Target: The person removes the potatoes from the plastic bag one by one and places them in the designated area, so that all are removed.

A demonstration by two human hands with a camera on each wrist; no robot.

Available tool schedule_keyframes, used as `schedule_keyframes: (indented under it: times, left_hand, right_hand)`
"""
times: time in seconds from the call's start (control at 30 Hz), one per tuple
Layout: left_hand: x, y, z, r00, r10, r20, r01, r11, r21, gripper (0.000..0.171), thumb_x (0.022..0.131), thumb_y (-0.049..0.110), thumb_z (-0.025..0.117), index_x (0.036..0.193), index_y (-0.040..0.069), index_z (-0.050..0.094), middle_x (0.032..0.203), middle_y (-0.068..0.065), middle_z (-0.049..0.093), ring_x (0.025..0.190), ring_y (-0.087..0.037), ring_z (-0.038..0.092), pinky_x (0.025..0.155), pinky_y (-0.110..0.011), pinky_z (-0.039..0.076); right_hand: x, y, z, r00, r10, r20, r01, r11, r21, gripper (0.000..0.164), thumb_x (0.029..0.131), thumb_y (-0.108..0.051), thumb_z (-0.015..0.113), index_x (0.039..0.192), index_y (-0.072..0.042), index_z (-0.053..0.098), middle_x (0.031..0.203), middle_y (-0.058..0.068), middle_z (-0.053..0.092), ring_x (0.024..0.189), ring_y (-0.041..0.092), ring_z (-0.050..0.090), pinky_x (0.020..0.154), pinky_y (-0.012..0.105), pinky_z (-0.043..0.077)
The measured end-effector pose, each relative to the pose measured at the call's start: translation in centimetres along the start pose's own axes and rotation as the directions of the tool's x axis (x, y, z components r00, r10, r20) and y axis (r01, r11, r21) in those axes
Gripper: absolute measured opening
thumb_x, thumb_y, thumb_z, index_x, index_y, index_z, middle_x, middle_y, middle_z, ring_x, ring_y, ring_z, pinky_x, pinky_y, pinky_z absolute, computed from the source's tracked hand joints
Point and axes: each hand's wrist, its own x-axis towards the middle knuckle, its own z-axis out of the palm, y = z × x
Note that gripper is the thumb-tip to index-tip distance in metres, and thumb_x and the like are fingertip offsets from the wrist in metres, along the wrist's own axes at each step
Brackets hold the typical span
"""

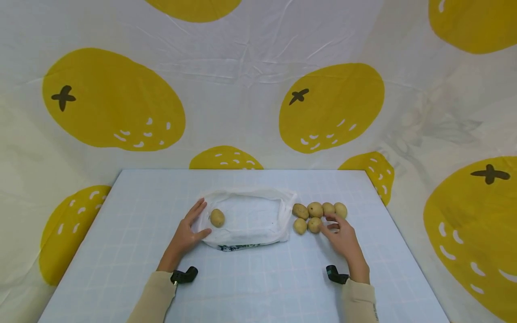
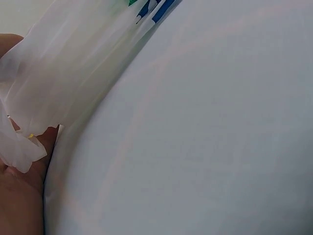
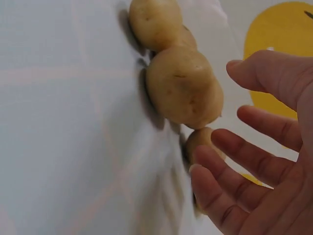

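A white plastic bag [image 1: 242,237] lies on the table with its mouth spread wide. One potato [image 1: 217,218] rests inside at its left end. My left hand [image 1: 187,231] spans that end, thumb and fingers spread and touching the plastic; in the left wrist view the film partly covers the thumb [image 2: 48,139]. Right of the bag, several potatoes [image 1: 315,209] sit close together in two rows. My right hand [image 1: 342,235] hovers at their right side, fingers apart and slightly bent. The right wrist view shows no potato in its grasp, the nearest potato [image 3: 183,88] lying just beyond the fingertips.
The table [image 1: 258,287] has a pale checked cloth. Behind it hangs a white curtain [image 1: 234,107] printed with large yellow fruits. Blue and green print [image 2: 156,10] shows on the bag's near side. A black wrist camera [image 1: 337,274] sits on each wrist.
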Motion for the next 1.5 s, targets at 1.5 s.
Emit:
schedule_keyframes:
  times: [1.5]
  left_hand:
    - [0.2,-0.2,0.1,1.000,-0.010,0.010,0.010,1.000,0.008,0.089,0.081,0.014,0.085,0.158,0.007,0.041,0.171,-0.010,0.025,0.159,-0.039,0.017,0.125,-0.067,0.014]
  right_hand:
    - [3.4,-9.8,2.9,0.943,-0.286,0.167,0.292,0.956,-0.011,0.071,0.093,-0.039,0.076,0.152,-0.014,0.047,0.156,0.012,0.048,0.138,0.038,0.051,0.111,0.058,0.046]
